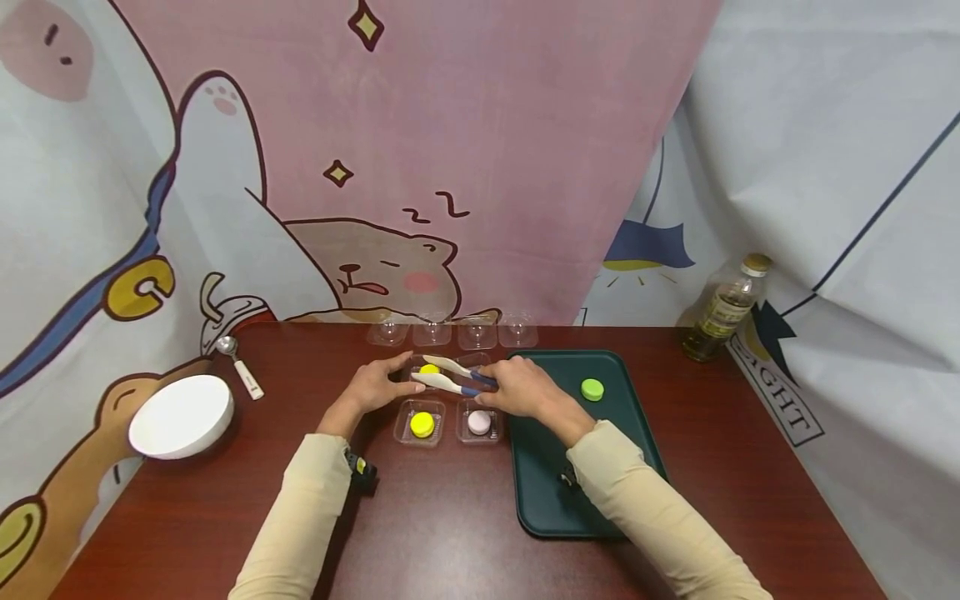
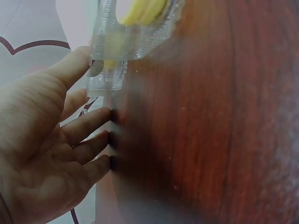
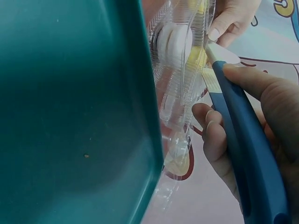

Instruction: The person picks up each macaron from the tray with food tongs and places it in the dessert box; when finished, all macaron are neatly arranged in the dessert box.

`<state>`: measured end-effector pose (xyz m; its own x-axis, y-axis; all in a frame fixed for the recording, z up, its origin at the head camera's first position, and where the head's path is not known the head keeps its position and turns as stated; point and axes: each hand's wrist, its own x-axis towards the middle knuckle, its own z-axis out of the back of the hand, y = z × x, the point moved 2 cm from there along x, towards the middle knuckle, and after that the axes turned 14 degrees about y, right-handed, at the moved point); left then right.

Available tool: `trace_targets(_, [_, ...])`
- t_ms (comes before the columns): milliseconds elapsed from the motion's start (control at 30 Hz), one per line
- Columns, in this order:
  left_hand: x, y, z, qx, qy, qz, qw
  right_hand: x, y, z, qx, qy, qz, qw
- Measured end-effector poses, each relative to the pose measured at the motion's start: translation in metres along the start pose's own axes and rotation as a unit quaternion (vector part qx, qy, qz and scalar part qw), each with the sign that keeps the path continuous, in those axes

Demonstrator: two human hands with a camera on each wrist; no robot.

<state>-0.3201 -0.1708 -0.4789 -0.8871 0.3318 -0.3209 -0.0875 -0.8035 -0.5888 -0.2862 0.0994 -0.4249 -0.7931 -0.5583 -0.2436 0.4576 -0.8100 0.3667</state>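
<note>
My right hand (image 1: 521, 385) grips tongs (image 3: 245, 135) with blue handles and whitish tips. In the head view the tips reach left over the far-left clear plastic box (image 2: 105, 85), either side of a yellow macaron (image 1: 429, 370). My left hand (image 1: 372, 385) holds that box at its left side between thumb and forefinger; in the left wrist view its other fingers (image 2: 96, 144) extend down to the table. Nearer stand a box with a yellow macaron (image 1: 422, 424) and one with a pale pink macaron (image 1: 479, 422). The far-right box is partly hidden by my right hand.
A dark green tray (image 1: 555, 500) lies at right under my right forearm, with a green macaron (image 1: 592, 389) on it. Several clear lids (image 1: 477, 333) line the back. A white bowl (image 1: 182, 417) and a scoop (image 1: 242, 368) lie left; an oil bottle (image 1: 726, 312) stands back right.
</note>
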Motion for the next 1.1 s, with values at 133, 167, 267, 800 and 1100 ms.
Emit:
trace_targets(133, [0.000,-0.001,0.000,0.000,-0.001,0.001,1.0000,0.000,-0.001,0.000,0.005,0.001,-0.002,1.0000])
trace_targets(167, [0.000,-0.001,0.000,-0.001,-0.001,0.000,1.0000,0.000,-0.002,0.000,0.004,0.001,-0.003,1.0000])
trace_targets(267, [0.000,-0.003,0.000,-0.005,0.000,-0.006,1.0000,0.000,-0.003,0.000,-0.001,0.001,-0.010,0.9999])
trace_targets(800, [0.000,0.002,-0.001,-0.039,-0.011,-0.018,0.9990,-0.017,-0.033,0.006,0.012,-0.045,-0.004,0.9989])
trace_targets(1100, [-0.008,-0.001,0.003,-0.042,-0.028,-0.023,0.9984,-0.058,-0.066,0.021,0.029,-0.073,-0.029,0.9965])
